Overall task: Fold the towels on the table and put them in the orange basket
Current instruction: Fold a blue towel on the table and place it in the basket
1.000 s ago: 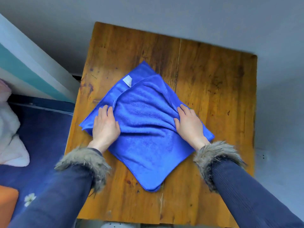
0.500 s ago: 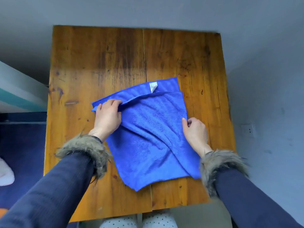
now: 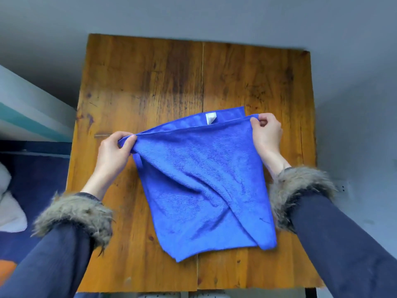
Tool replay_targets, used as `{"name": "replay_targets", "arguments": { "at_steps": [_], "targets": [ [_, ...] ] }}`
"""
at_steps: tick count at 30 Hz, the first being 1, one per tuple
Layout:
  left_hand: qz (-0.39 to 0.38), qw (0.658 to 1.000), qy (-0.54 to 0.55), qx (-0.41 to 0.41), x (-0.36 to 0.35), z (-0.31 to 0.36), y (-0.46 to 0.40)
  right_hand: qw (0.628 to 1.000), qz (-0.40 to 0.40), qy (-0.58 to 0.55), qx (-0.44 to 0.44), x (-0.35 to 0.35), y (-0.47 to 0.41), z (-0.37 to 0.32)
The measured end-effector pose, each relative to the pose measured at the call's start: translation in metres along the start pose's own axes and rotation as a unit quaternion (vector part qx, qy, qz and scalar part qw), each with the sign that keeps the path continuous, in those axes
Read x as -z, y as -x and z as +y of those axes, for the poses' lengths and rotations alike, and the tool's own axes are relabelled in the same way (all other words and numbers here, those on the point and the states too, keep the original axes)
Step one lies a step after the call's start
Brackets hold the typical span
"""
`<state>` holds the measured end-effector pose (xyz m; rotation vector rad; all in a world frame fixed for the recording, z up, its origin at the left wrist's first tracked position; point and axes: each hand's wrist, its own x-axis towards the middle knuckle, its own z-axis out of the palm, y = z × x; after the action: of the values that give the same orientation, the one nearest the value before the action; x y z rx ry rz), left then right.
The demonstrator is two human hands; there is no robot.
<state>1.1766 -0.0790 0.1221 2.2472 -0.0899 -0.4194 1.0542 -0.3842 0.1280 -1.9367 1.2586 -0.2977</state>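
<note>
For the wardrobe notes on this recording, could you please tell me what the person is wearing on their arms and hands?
Both arms wear dark navy, finely ribbed sleeves that end in shaggy grey-brown fur cuffs at the wrists. The left hand and right hand are bare: no gloves, and no rings, watch or bracelet can be seen.

Both hands (image 3: 113,150) (image 3: 266,131) pinch blue towel (image 3: 199,186) corners over wood table (image 3: 150,82).

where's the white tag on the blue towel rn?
In the head view the white tag sits on the far edge of the blue towel, near the table's centre seam, between the left hand and right hand, nearer the right.
</note>
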Motion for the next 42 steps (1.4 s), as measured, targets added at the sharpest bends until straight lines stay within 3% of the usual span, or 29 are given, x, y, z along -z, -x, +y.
{"name": "replay_targets", "arguments": {
  "at_steps": [3, 6, 12, 19, 22, 24, 27, 29, 32, 36, 42],
  "targets": [
    [0.004, 0.999, 0.040, 0.012, 0.008, -0.005, 0.000, 0.995, 0.004, -0.079, 0.055, 0.008, -0.005, -0.004],
    [0.015, 1.000, 0.019, 0.013, 0.004, -0.009, -0.006, 0.995, -0.023, -0.068, 0.075, 0.000, -0.020, -0.009],
    [-0.001, 0.989, -0.147, -0.031, -0.012, -0.020, -0.021, 0.967, -0.145, 0.122, 0.169, -0.027, -0.047, -0.012],
    [-0.032, 0.987, -0.156, 0.007, -0.011, -0.017, -0.022, 0.896, -0.215, 0.275, 0.275, -0.035, -0.059, -0.015],
    [-0.059, 0.984, -0.167, 0.026, -0.010, -0.017, -0.024, 0.902, -0.222, 0.269, 0.254, -0.036, -0.060, -0.016],
    [-0.060, 0.987, -0.142, 0.042, -0.009, -0.015, -0.026, 0.928, -0.224, 0.223, 0.199, -0.037, -0.061, -0.018],
    [-0.055, 0.993, -0.001, 0.104, -0.006, -0.010, -0.029, 0.967, -0.231, 0.091, 0.052, -0.037, -0.060, -0.021],
    [-0.060, 0.987, 0.072, 0.133, -0.002, -0.008, -0.028, 0.972, -0.233, 0.038, -0.004, -0.033, -0.058, -0.021],
    [-0.085, 0.981, 0.097, 0.144, 0.008, -0.003, -0.024, 0.967, -0.245, -0.043, -0.058, -0.019, -0.050, -0.027],
    [-0.109, 0.980, 0.110, 0.125, 0.026, 0.010, -0.012, 0.959, -0.238, -0.122, -0.088, 0.014, -0.035, -0.042],
    [-0.125, 0.986, 0.096, 0.057, 0.061, 0.042, 0.001, 0.966, -0.183, -0.178, -0.049, 0.075, -0.005, -0.062]
  ]
}}
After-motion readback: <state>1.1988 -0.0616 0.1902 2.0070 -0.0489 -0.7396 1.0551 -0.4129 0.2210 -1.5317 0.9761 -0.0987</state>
